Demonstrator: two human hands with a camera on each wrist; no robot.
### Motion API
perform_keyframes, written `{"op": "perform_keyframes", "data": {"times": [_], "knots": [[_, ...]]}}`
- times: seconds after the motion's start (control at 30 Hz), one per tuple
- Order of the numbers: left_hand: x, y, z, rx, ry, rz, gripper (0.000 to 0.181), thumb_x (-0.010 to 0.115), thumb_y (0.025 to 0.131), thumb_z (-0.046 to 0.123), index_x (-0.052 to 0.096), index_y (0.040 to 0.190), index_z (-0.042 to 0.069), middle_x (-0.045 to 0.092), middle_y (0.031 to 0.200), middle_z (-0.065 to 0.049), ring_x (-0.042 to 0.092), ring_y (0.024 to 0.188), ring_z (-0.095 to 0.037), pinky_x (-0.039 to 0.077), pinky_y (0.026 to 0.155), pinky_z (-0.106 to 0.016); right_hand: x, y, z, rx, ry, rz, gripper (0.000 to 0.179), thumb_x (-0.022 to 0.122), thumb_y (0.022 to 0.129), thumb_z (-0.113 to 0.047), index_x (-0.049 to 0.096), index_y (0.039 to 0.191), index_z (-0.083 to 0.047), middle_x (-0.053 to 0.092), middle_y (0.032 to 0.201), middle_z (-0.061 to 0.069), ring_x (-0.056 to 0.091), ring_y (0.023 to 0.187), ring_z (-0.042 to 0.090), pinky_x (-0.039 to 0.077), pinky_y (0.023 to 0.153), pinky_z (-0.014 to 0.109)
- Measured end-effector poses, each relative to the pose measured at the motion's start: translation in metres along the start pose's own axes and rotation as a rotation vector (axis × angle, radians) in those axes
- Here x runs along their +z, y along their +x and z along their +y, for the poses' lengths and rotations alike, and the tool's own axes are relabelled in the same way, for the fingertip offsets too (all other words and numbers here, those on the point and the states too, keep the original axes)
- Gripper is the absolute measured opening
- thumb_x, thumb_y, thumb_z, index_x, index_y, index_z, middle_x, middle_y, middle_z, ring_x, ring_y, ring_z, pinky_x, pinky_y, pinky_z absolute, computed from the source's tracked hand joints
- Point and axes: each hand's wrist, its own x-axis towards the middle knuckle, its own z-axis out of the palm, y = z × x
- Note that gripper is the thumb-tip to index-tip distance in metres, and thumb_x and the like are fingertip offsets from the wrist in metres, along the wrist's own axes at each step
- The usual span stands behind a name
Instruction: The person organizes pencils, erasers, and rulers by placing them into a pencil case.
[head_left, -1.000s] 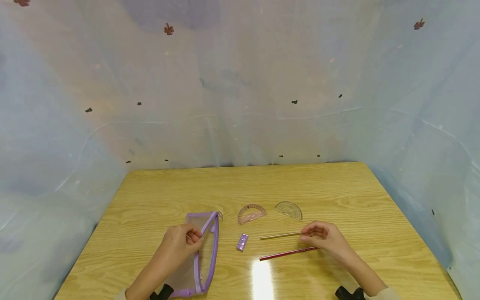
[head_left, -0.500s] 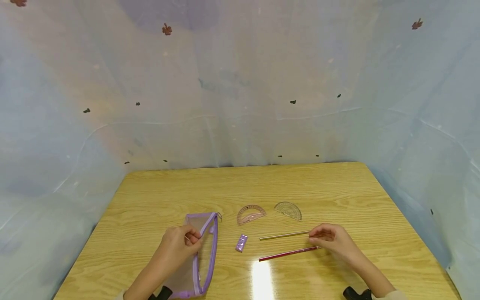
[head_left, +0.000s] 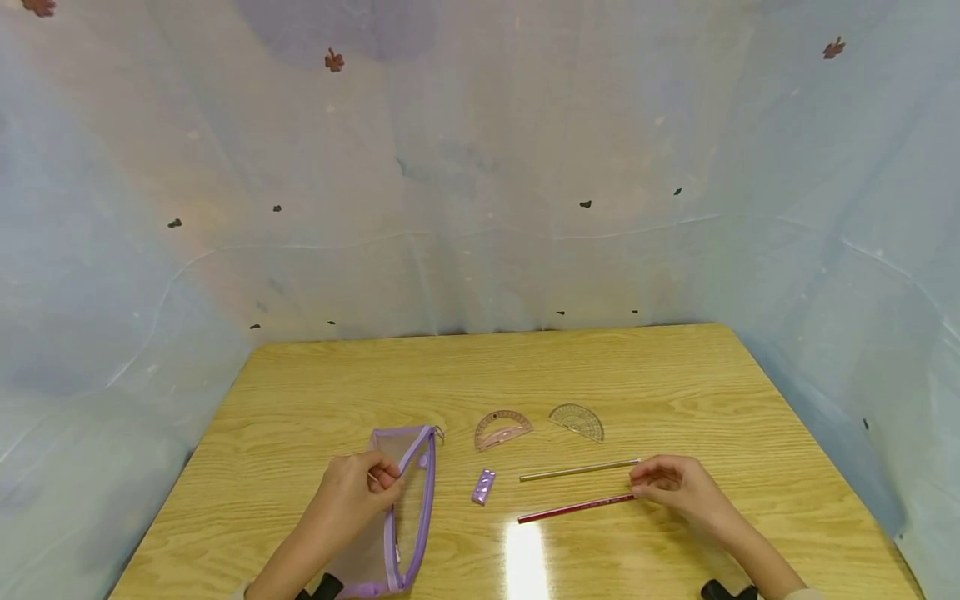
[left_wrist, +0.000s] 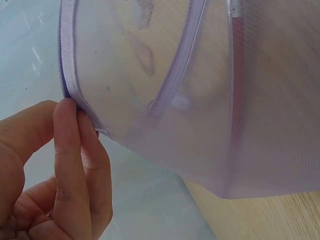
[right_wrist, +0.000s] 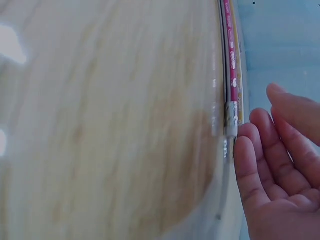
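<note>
My left hand (head_left: pixel 362 487) pinches the zippered edge of a see-through mesh pencil case (head_left: pixel 392 521) with purple trim. In the left wrist view, thumb and fingertips press together on that edge, and a red pencil (left_wrist: pixel 237 80) shows through the mesh. The case mouth gapes to the right. My right hand (head_left: pixel 678 487) is just beyond the right ends of two pencils, a gold pencil (head_left: pixel 577 471) and a dark red pencil (head_left: pixel 573 509). In the right wrist view its thumb stands apart from loosely bent fingers, by the red pencil's eraser end (right_wrist: pixel 232 125), with nothing held.
Between case and pencils lies a small purple-wrapped item (head_left: pixel 483 487). Farther back are a pink protractor (head_left: pixel 501 431) and a clear protractor (head_left: pixel 577 422). The wooden table (head_left: pixel 480 367) is enclosed by a pale hanging cloth (head_left: pixel 480 167).
My right hand has moved right, off the gold pencil, whose right end now shows. The gold pencil stays in place. My left hand keeps its hold on the case.
</note>
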Motion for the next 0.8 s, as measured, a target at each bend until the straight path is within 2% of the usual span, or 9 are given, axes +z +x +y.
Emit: {"op": "perform_keyframes", "data": {"times": [0.2,0.8], "knots": [[0.0,0.0,-0.001,0.01,-0.006,-0.008,0.01,0.074,0.081,-0.005,0.069,0.082,0.004,0.061,0.071,0.004,0.059,0.062,-0.005,0.054,0.056,-0.019,-0.002,-0.003,0.006,-0.023,0.014,-0.026,0.026,0.069,0.092,-0.002,0.063,0.111,0.015,0.067,0.102,0.029,0.066,0.083,0.022,0.058,0.072,0.03],[0.001,0.0,-0.002,0.018,0.001,-0.001,0.011,0.074,0.081,-0.005,0.068,0.082,0.004,0.061,0.071,0.004,0.059,0.062,-0.005,0.054,0.056,-0.018,-0.003,-0.002,0.016,-0.087,-0.08,-0.056,0.021,0.072,0.089,-0.001,0.068,0.108,0.007,0.067,0.103,0.022,0.062,0.084,0.013,0.055,0.072,0.025]]}}
